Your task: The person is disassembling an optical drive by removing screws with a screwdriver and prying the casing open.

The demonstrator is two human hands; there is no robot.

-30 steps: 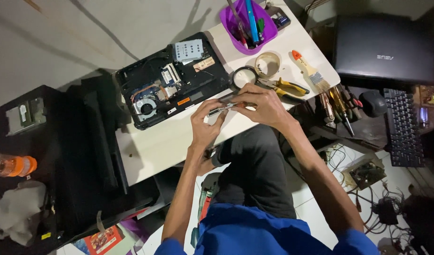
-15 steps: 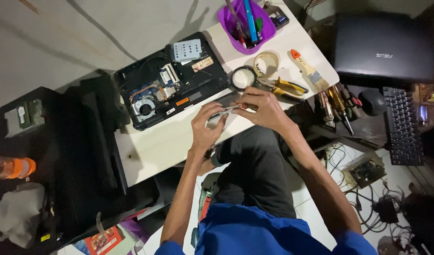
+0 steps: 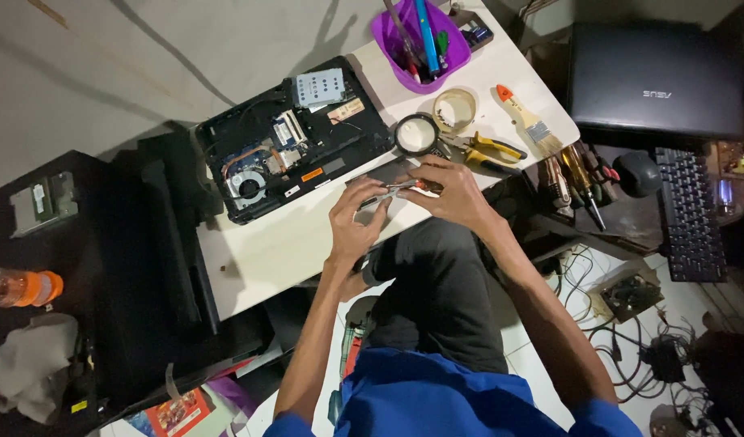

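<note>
Tweezers (image 3: 392,191) stay pinched between both hands, left hand (image 3: 354,222) now slightly lower on the worktop (image 3: 258,251). Right hand (image 3: 451,193) fingers grip them beside the opened laptop (image 3: 287,142); work continues unchanged

Glossy purple plastic cup (image 3: 457,50) — smooth

The person is wearing a bright blue short-sleeved top, its sleeves ending above the elbows and leaving both forearms bare. Dark charcoal trousers are covering the legs, the cloth creasing softly over the thigh. The left hand (image 3: 354,222) and the right hand (image 3: 453,194) are showing no gloves, rings or watch, and the wrists are carrying no bands.
</note>
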